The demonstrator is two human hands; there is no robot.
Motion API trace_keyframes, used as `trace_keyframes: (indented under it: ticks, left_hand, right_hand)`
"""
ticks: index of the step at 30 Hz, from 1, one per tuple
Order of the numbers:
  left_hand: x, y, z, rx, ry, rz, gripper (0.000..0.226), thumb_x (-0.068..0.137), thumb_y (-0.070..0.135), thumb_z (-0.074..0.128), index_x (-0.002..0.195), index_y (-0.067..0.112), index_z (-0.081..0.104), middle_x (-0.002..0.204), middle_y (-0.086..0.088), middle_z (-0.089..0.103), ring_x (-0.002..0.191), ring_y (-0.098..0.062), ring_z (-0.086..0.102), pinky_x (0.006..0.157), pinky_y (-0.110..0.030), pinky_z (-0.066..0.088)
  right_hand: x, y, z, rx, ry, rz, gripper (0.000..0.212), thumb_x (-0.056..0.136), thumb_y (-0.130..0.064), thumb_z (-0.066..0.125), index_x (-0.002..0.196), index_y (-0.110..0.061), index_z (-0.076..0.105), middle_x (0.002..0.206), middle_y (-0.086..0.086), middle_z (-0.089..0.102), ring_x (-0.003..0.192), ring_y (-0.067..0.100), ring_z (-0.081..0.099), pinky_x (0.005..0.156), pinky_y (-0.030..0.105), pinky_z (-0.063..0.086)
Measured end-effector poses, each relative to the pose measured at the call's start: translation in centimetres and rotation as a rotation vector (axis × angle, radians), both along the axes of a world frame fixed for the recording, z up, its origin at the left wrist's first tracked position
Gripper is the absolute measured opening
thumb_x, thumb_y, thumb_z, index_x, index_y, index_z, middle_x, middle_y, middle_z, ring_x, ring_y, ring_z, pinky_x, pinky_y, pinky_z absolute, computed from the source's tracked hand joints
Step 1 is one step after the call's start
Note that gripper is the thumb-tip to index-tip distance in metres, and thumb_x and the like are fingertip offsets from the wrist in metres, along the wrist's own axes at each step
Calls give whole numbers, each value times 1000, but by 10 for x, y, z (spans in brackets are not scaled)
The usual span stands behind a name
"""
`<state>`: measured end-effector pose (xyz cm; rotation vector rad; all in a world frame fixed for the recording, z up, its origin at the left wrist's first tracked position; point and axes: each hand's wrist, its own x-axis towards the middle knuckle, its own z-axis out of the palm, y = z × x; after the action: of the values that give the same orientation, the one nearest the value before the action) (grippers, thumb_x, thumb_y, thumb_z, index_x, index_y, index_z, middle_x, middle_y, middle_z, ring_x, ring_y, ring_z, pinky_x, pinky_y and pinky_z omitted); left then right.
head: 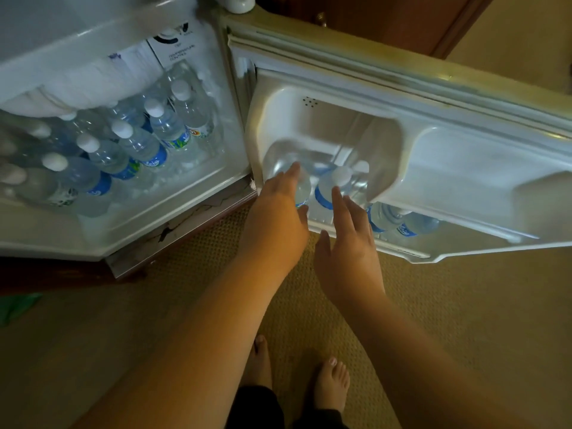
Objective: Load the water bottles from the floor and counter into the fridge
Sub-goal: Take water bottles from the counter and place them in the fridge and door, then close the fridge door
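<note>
Tan, finely patterned carpet (309, 305) covers the floor in front of a small white fridge (198, 230) whose door (464, 125) stands swung wide to the right. Inside the cabinet, clear plastic water bottles with white caps and blue labels (145, 147) stand packed in rows beneath a frosted freezer box (77, 88). The moulded white door shelf (328, 226) holds more of them. The person's left hand (278, 212) is curled around the clear bottle at the shelf's left end (301, 187), index finger up along its side. The right hand (349, 239) hovers just beside the white-capped bottle next to it (334, 184), fingers spread and straight, gripping nothing. Further bottles (402, 224) sit further right in the shelf. Two bare feet (331, 385) stand on the carpet below.
</note>
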<state>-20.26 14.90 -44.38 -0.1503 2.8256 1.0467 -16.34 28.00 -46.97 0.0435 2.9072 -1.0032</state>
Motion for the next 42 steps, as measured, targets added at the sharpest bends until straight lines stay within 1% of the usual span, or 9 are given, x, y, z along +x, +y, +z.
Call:
trace_keyframes:
  ticks: [4, 9, 15, 18, 20, 27, 32, 40, 42]
  left_hand:
    - [35, -9, 30, 86, 15, 56, 61, 98, 28, 63, 153, 32, 38, 142, 5, 53, 125, -11, 53, 91, -17, 41]
    - [72, -40, 73, 6, 91, 151, 52, 96, 43, 60, 146, 37, 45, 139, 13, 56, 118, 5, 46, 83, -8, 37]
    - [65, -117, 126, -265, 325, 358, 49, 92, 33, 69, 138, 20, 55, 131, -5, 57, 122, -19, 49, 91, -26, 42]
    - [46, -164, 136, -369, 337, 418, 52, 92, 37, 69, 139, 21, 53, 140, -11, 49, 129, -30, 40, 100, -43, 41]
    - [32, -196, 133, -486, 292, 413, 57, 93, 45, 65, 144, 25, 47, 150, -13, 40, 136, -36, 33, 110, -46, 31]
    - [25, -245, 123, -795, 37, 312, 63, 102, 61, 16, 159, 44, -1, 170, -7, 8, 155, -33, 9, 124, -52, 9]
    - [21, -242, 123, -743, 13, 364, 61, 101, 61, 1, 159, 44, 3, 170, -7, 7, 155, -32, 7, 124, -51, 7]
    - [22, -242, 129, -718, 13, 343, 59, 102, 59, 0, 159, 44, 1, 170, -5, 4, 156, -31, 4, 125, -49, 5]
    - [23, -248, 136, -702, -10, 296, 59, 102, 60, 4, 159, 44, 5, 171, -3, 4, 156, -30, 6, 125, -49, 8]
  right_hand:
    - [9, 1, 42, -119, 211, 44, 47, 93, -1, 62, 139, -12, 58, 130, 7, 55, 111, 22, 61, 81, 42, 59]
    - [-10, 13, 119, -120, 434, 112, 34, 93, -3, 67, 127, -6, 66, 119, 10, 58, 102, 24, 62, 81, 40, 57]
    - [-82, 46, 181, 217, 333, 208, 58, 94, -36, 64, 147, -18, 48, 132, 13, 55, 119, 38, 52, 100, 50, 44]
    - [-117, 56, 182, 519, 86, 254, 77, 97, -71, 36, 159, -29, 22, 156, 11, 43, 144, 40, 37, 117, 60, 28]
    - [-123, 58, 179, 617, 8, 260, 80, 96, -78, 18, 160, -30, 16, 156, 12, 43, 144, 38, 37, 118, 60, 25]
    - [-102, 45, 185, 609, -35, 179, 72, 97, -75, 22, 153, -30, 30, 139, 14, 53, 126, 43, 51, 104, 57, 37]
    - [-68, 27, 183, 591, -80, 145, 68, 100, -68, 22, 156, -28, 24, 140, 13, 53, 124, 42, 51, 101, 56, 38]
    - [-11, -14, 178, 370, -78, 203, 67, 107, -46, 28, 162, -13, 10, 142, 18, 46, 123, 39, 52, 94, 49, 46]
    - [1, -27, 175, 298, -76, 191, 66, 108, -40, 31, 162, -10, 7, 153, 20, 37, 135, 40, 45, 103, 49, 43]
